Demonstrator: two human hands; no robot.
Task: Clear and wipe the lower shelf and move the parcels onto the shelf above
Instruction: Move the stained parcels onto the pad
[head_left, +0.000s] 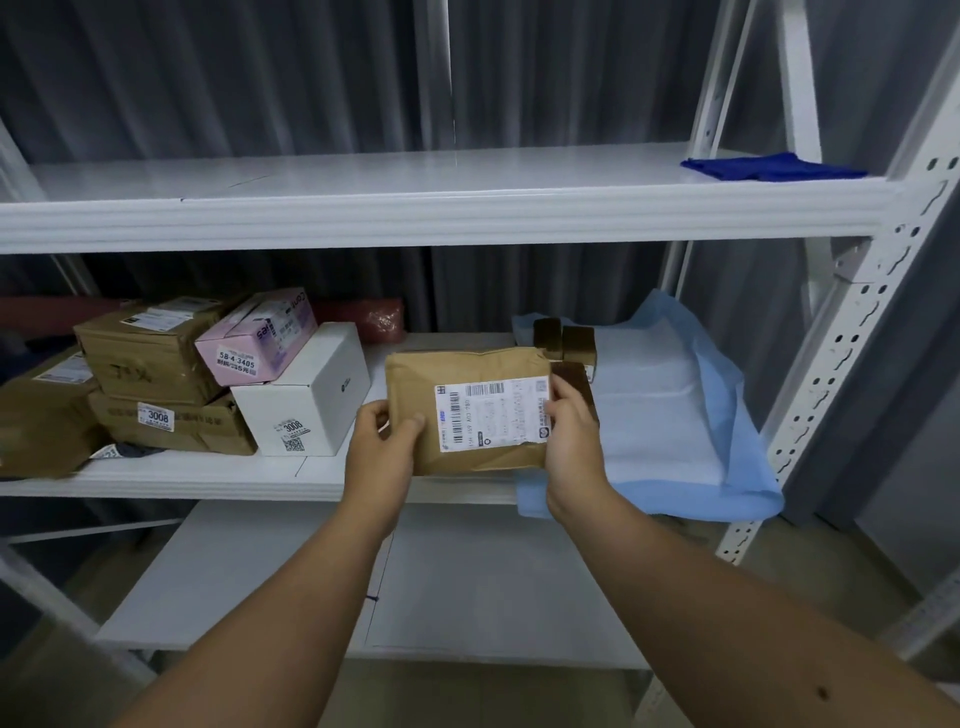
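Two hands (384, 441) (571, 441), flat kraft-paper parcel (467, 410)

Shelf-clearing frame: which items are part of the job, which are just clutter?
Job:
brown parcel, held by left hand and right hand
stacked boxes
blue cloth
upper shelf

Just lying there:
light blue sheet
red bag

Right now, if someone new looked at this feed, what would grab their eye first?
First the brown parcel with its white label, held in front of the middle shelf by the left hand and right hand, one at each side. Next the pile of boxes on that shelf's left, with a pink box on top. Then the blue cloth lying alone at the right end of the upper shelf.
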